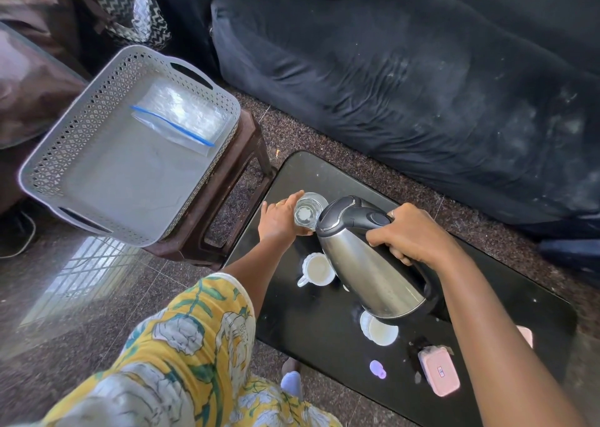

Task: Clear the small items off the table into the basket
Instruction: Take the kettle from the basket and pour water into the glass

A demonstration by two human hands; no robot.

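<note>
A clear drinking glass stands at the far left end of the black table, and my left hand grips its side. My right hand holds the black handle of a steel kettle, lifted and tilted above the table with its spout beside the glass. Two white cups sit on the table: one left of the kettle, the other partly hidden under it. A pink box lies near the table's front edge. The grey perforated basket rests on a brown stool at the left, with a clear zip bag inside.
A dark sofa runs along the far side of the table. The brown stool stands close to the table's left end. A small purple item and another pink object lie on the table near my right arm.
</note>
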